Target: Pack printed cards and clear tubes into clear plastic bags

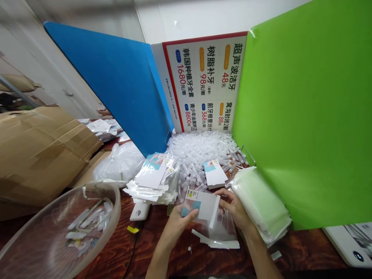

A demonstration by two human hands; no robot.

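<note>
My left hand (179, 221) grips a printed card (205, 205) at its left end, thumb on top over the blue part. At the card's right end, the fingers of my right hand (232, 205) are curled together beside a narrow white strip (215, 212), pinching a clear plastic bag (225, 228); the exact contact is partly hidden. More white strips (215, 243) lie on the table below the bag. Just beyond my hands rests a small stack of cards (215, 176). Right of my right hand lies a thick pile of clear bags (258, 203).
A heap of small white tubes (200, 149) lies against upright blue (107, 77), printed (203, 85) and green (308, 116) panels. Packed cards (154, 178) are stacked left of my hands. A clear tub (113, 213) holding scraps and a cardboard box (43, 155) stand further left.
</note>
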